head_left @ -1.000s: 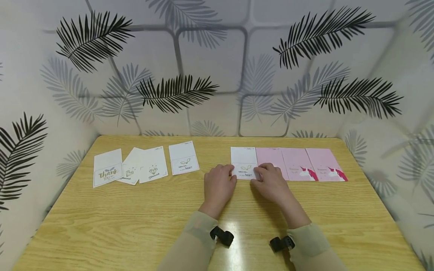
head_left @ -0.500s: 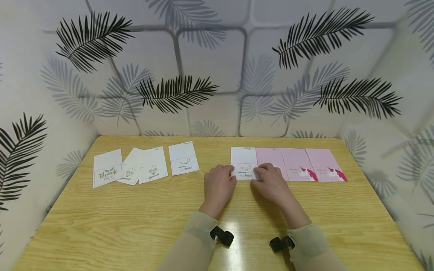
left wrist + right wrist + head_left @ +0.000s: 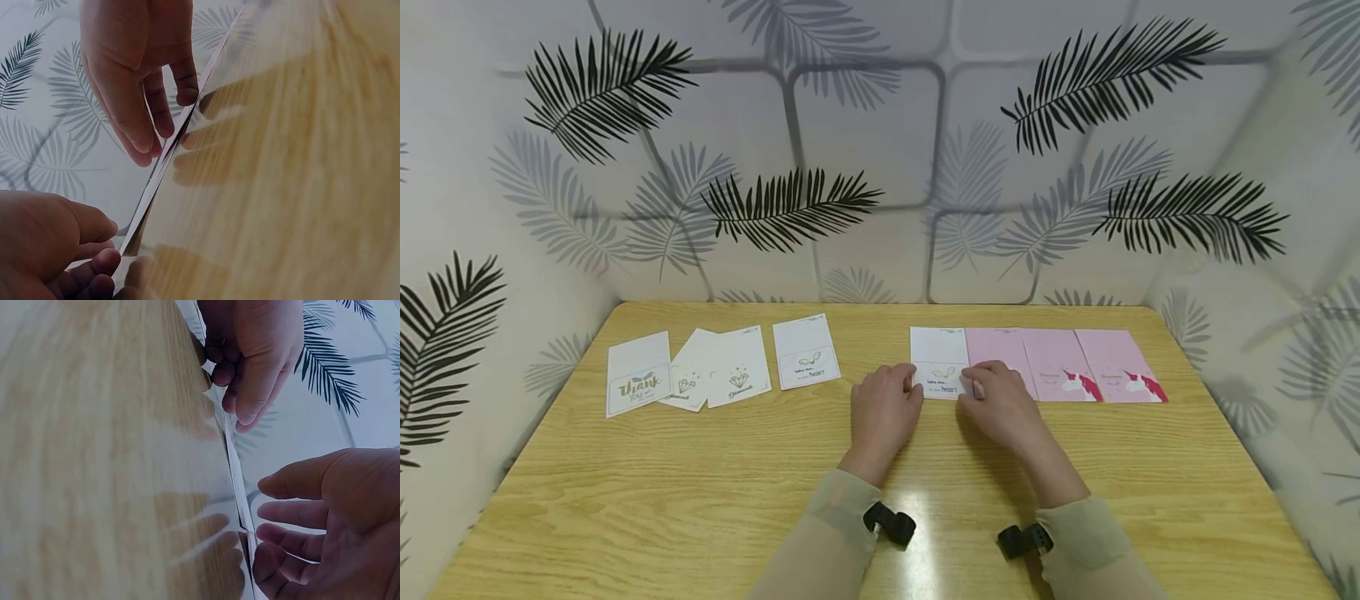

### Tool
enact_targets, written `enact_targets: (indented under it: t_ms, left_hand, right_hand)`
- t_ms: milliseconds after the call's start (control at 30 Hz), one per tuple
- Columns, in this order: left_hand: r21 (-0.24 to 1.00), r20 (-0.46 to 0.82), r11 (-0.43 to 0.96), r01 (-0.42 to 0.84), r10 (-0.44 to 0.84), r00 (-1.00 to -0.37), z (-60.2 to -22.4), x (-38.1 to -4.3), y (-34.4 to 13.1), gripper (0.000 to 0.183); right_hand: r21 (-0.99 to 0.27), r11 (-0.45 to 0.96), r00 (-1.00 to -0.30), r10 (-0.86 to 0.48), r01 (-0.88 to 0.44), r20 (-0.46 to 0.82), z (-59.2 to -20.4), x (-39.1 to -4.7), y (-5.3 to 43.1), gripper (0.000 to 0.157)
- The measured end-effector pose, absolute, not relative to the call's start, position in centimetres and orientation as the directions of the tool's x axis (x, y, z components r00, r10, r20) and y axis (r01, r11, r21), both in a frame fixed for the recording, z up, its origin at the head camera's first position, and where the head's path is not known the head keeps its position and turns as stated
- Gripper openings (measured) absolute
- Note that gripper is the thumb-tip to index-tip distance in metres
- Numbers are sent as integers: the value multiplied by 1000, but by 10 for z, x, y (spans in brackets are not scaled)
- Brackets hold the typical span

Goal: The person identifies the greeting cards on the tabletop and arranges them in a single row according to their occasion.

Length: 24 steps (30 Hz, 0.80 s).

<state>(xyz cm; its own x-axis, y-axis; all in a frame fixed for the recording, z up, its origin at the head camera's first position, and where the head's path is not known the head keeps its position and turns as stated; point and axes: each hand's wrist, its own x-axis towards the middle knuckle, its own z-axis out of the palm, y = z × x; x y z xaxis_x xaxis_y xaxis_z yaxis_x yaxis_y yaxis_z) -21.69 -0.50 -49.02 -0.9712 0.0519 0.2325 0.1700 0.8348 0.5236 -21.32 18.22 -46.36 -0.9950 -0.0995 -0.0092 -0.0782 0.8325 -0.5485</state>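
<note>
Winged "heart" card (image 3: 940,367): right of center on the wood table (image 3: 700,500), b/w two hands, its R edge up against a plain-topped pink card (image 3: 1000,346), the latter's lower part mostly hidden.
Left hand (image 3: 883,417): fingers bent at the heart card's L edge; can't tell if pinching or just touching.
Right hand (image 3: 1006,408): thumb & forefinger at the same card's R edge, near its lower corner; pinch vs. touch likewise unclear.
Unicorn cards (image 3: 1060,354): two, pink, side by side at the row's R end, no hand on them.
Row status: approx. half done, by the look of it; four cards lie edge to edge, tops near level, w/ the heart card prob. being squared up.
Second heart card (image 3: 807,350): alone, tilted, L of the hands; apparently not yet lined up.
Diamond cards (image 3: 737,358): two, overlapping, askew; prob. left to do.
Thank-you card (image 3: 638,375): far L, tilted; prob. ditto.
</note>
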Motion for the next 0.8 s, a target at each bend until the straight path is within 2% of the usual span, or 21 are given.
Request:
enact_targets:
  t_ms: [200,433,800]
  left_hand:
    - [575,245,802,161,19,-969,-487,-216,-9,30]
    - [598,267,786,154,-14,-964,-474,-209,-28,33]
    - [589,282,803,96,-94,-955,-460,-198,-92,38]
  right_hand:
    - [-565,823,-998,-55,-61,27,-455,-212,184,37]
    - [-642,767,-999,14,-10,32,-445,-208,182,42]
    - [-754,648,-993,-108,-110,52,-440,-205,158,45]
